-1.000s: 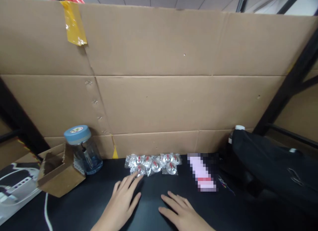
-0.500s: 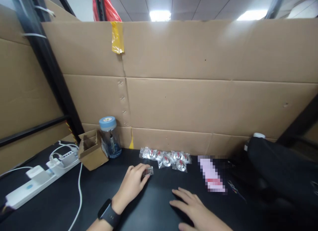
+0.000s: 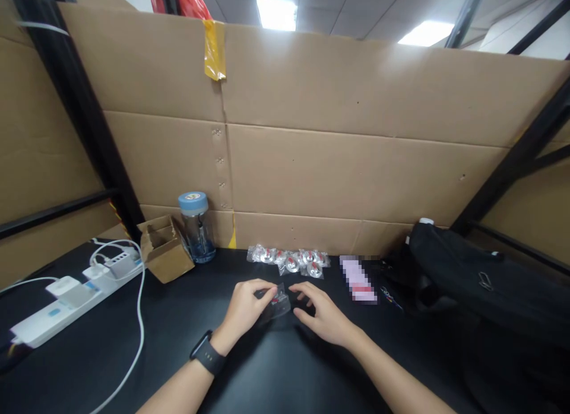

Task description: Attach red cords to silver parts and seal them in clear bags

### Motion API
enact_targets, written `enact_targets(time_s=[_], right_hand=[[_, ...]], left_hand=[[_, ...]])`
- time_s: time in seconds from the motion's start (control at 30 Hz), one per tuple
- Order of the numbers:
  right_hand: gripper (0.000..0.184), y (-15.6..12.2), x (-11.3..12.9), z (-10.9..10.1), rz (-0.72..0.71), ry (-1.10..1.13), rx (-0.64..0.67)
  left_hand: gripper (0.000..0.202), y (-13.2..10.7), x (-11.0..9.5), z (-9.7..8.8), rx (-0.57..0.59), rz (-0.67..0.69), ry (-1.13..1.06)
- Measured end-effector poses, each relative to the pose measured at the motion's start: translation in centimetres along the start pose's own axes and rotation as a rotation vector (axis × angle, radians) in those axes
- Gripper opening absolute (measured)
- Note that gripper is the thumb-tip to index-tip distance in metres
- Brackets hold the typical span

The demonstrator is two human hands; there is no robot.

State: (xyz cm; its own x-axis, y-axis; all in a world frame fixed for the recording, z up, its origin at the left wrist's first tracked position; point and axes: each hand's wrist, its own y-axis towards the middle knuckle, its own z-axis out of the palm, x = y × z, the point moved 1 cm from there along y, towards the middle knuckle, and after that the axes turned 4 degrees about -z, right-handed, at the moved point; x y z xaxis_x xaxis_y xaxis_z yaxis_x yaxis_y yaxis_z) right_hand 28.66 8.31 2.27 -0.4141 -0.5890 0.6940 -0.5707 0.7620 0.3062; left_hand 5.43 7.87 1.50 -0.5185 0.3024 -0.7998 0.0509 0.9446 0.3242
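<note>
Black table (image 3: 271, 372), brown cardboard wall (image 3: 312, 182) far side. Blue-lidded clear jar (image 3: 196, 233) left, black fabric bag (image 3: 472, 277) right. Left grip (image 3: 244, 307) pinches clear plastic packet (image 3: 281, 305) around mid-table; right grip (image 3: 327, 316) parted, near it.

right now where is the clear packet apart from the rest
In the head view, the clear packet is below centre, held by the left hand, with the right hand close on its right and the wrapped silver discs beyond it.
</note>
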Motion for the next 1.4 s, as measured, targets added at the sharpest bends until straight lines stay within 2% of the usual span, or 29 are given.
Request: enact_targets(time_s=[0.2, 0.3, 0.37, 0.43, 0.57, 0.67, 0.8, 0.9, 1.0, 1.1, 1.17, 1.23, 1.3, 1.4], right_hand=[[0.010, 1.3, 1.2, 1.6, -0.039, -0.005, -0.155], [0.005, 1.2, 0.6, 2.3, 0.014, 0.059, -0.239], [0.019, 1.0, 0.1, 2.5, 0.048, 0.133, -0.265], [0.028, 0.8, -0.2, 2.6, 0.065, 0.220, -0.236], [0.029, 0.5, -0.3, 2.3, 0.088, 0.308, -0.142], [0.030, 0.4, -0.7, 2.4, 0.108, 0.260, -0.120], [0.046, 0.2, -1.1, 2.7, 0.112, 0.106, -0.108], [0.044, 0.1, -0.4, 2.6, 0.070, 0.022, -0.023], [0.037, 0.0, 0.6, 2.3, 0.046, -0.066, 0.132], [0.038, 0.0, 1.1, 2.1, 0.053, -0.104, 0.200], [0.040, -0.1, 1.1, 2.1, 0.044, -0.109, 0.198], [0.042, -0.1, 0.9, 2.1, 0.031, -0.107, 0.192], [0.044, -0.1, 0.8, 2.2, 0.022, -0.102, 0.190], [0.044, 0.0, 0.9, 2.1, 0.019, -0.099, 0.192]], left_hand=[[0.017, -0.4, -0.6, -0.3, -0.055, -0.014, -0.160], [0.017, -0.5, -0.4, -0.3, -0.060, -0.017, -0.180], [0.017, -0.7, -0.2, -0.3, -0.067, 0.002, -0.146], [0.018, -0.8, -0.1, -0.3, -0.079, 0.045, -0.082], [0.017, -0.8, -0.3, -0.4, -0.095, 0.090, -0.003], [0.019, -0.6, -0.2, -0.5, -0.127, 0.022, -0.052], [0.027, 0.2, 0.5, -1.6, -0.241, -0.060, -0.134], [0.026, 0.9, 2.1, -3.3, -0.357, -0.094, -0.087], [0.028, 1.7, 4.5, -5.1, -0.408, -0.135, 0.070], [0.037, 2.4, 6.8, -6.8, -0.459, -0.225, 0.161], [0.044, 2.6, 7.5, -7.7, -0.430, -0.245, 0.244], [0.043, 2.5, 7.3, -8.1, -0.353, -0.180, 0.406], [0.038, 2.1, 6.8, -7.7, -0.226, -0.105, 0.580], [0.041, 1.3, 6.4, -6.2, -0.052, -0.144, 0.731]])
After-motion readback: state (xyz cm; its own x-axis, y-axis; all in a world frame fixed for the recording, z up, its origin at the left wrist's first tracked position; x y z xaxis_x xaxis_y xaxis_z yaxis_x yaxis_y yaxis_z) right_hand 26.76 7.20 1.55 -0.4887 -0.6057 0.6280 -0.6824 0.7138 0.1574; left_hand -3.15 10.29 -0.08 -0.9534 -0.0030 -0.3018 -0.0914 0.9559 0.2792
